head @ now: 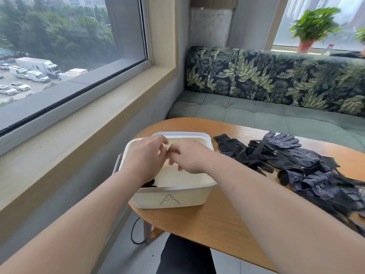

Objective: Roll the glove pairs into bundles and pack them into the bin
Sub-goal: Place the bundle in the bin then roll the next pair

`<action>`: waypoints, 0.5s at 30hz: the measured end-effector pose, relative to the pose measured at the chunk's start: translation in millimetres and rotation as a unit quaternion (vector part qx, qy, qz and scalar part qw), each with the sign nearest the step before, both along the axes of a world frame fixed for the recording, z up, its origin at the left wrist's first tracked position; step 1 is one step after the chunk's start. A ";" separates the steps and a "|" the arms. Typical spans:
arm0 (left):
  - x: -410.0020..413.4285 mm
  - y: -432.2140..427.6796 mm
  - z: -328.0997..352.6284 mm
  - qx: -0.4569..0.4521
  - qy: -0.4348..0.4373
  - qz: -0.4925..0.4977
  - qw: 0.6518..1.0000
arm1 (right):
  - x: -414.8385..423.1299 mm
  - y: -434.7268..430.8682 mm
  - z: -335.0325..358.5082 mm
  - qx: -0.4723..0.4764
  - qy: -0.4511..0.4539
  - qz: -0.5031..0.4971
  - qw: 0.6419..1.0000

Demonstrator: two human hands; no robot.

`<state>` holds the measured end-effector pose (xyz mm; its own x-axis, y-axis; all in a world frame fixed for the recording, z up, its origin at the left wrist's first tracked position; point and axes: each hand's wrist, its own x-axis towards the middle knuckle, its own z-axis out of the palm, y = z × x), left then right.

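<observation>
Left grip (146, 155), right grip (186, 158) over bin (171, 200) at bench (197, 224) left edge, both loosely curled, empty. Bundle (149, 183) tucked into bin's near-left corner, likely saving room. Loose gloves (276, 155) wait right.

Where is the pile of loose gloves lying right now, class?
In the head view, the pile of loose gloves lies on the wooden table on the person's right, just right of the white bin marked A.

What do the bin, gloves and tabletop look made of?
Bin: white plastic, probably; smooth matte walls, rounded moulded rim. Gloves: knit fabric, limp and creased; some plain black, some pale-dotted. Tabletop: wood or wood-look laminate; grain lines show.
</observation>
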<state>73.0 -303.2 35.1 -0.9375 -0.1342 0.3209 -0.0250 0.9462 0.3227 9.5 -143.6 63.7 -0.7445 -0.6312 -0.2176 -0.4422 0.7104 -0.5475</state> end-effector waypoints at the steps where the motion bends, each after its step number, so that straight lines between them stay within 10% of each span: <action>1: -1.5 9.2 2.4 -0.005 0.003 -0.004 1.000 | -0.6 11.2 3.9 -0.013 0.013 -0.010 1.000; 8: -20.4 72.4 5.7 0.023 -0.030 -0.080 0.996 | -12.7 97.9 13.9 -0.099 0.062 -0.129 0.985; 15: -35.7 149.2 0.4 -0.097 0.004 -0.178 0.979 | -4.4 188.2 -20.9 0.025 0.087 -0.172 0.981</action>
<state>37.3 -154.0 35.5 -0.9110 0.2651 0.3160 0.3199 0.9377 0.1355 5.1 44.7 42.8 -0.9401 -0.3283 -0.0921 -0.2560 0.8579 -0.4455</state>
